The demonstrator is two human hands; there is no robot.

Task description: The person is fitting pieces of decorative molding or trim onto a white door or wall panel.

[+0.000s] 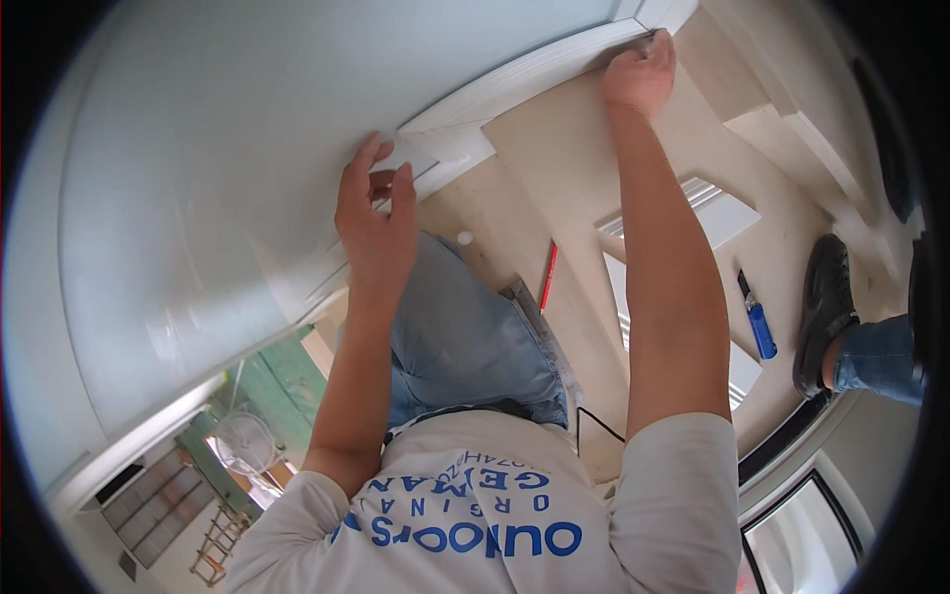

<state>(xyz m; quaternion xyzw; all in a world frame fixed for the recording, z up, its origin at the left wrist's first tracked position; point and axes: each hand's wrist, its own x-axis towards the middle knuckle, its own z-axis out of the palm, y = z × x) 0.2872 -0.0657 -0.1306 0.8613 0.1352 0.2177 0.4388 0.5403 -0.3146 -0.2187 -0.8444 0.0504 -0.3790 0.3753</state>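
Note:
A white moulded trim strip runs along the bottom edge of a large pale blue-grey panel. My right hand is at the strip's far right end, by the corner, with its fingers closed on the edge there. Its fingertips are partly hidden. Close to the strip's near end, my left hand is raised against the panel. Thumb and fingers are curved but apart, with nothing visibly gripped between them. A short grey-white piece shows just beside the left fingertips.
On the beige floor lie a red pencil, a blue utility knife and white trim pieces, partly behind my right arm. A foot in a dark clog stands at the right. A fan is at lower left.

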